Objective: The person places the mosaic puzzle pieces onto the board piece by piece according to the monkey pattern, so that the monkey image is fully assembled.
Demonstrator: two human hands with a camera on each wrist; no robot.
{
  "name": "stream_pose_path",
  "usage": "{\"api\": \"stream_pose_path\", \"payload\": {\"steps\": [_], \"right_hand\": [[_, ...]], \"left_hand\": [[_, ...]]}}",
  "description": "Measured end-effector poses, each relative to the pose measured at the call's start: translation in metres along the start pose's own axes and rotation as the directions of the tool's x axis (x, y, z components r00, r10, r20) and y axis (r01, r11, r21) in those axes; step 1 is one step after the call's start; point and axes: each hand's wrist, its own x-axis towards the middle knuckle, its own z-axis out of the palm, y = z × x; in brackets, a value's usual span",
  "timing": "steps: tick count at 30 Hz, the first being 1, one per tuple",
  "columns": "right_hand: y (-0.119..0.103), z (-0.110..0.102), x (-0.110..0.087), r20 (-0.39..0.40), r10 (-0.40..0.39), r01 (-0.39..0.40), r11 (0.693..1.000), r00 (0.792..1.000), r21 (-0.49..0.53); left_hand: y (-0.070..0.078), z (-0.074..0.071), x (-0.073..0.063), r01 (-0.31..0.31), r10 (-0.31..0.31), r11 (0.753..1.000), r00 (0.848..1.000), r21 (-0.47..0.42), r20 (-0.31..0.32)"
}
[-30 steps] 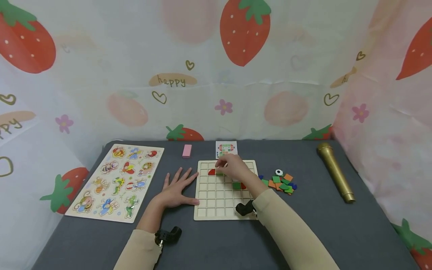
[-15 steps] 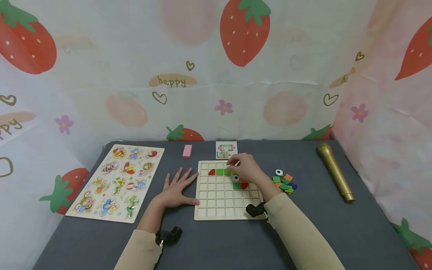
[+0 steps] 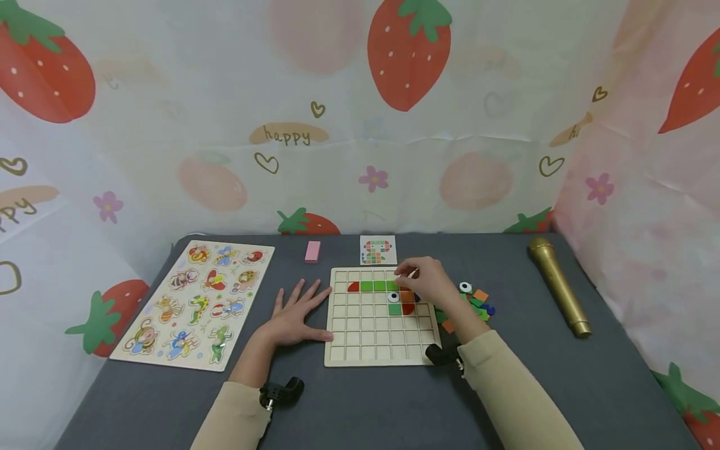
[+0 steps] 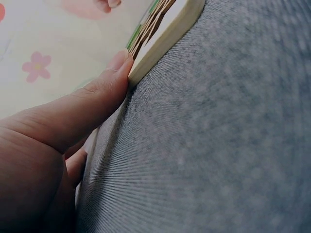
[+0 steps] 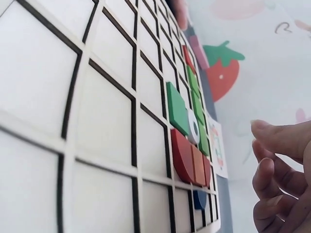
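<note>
My left hand [image 3: 292, 322] lies flat with spread fingers on the table, its thumb tip at the left edge of the wooden grid board [image 3: 360, 344]. Over the board's top right, my right hand [image 3: 429, 283] hovers with loosely bent fingers and nothing between thumb and fingertips in the right wrist view. Along the board's upper part runs a row of green pieces [image 3: 379, 285], with a red piece [image 3: 353, 287] at its left end. Below the row sit an eye disc [image 3: 393, 297], a green square [image 3: 395, 310] and a rounded red piece [image 5: 181, 155]. An orange piece [image 5: 197, 165] and a blue piece [image 5: 199, 199] lie nearby.
Loose coloured pieces [image 3: 480, 306] lie right of the board, partly behind my right forearm. A pattern card [image 3: 378, 250] and a pink block [image 3: 312, 252] stand behind it. An insect puzzle board [image 3: 225, 331] lies left; a gold microphone [image 3: 559, 287] lies right.
My right hand has moved rightward along the green row, uncovering the row and the eye disc. My left hand has stayed in place.
</note>
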Motion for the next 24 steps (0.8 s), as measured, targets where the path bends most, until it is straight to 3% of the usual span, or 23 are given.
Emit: {"api": "stream_pose_path", "payload": {"steps": [24], "right_hand": [[0.046,-0.062,-0.038,-0.154,0.079,-0.083,0.996,0.985,-0.022]], "left_hand": [[0.001,0.001,0.001,0.001,-0.001,1.000,1.000,0.006,-0.003]]}}
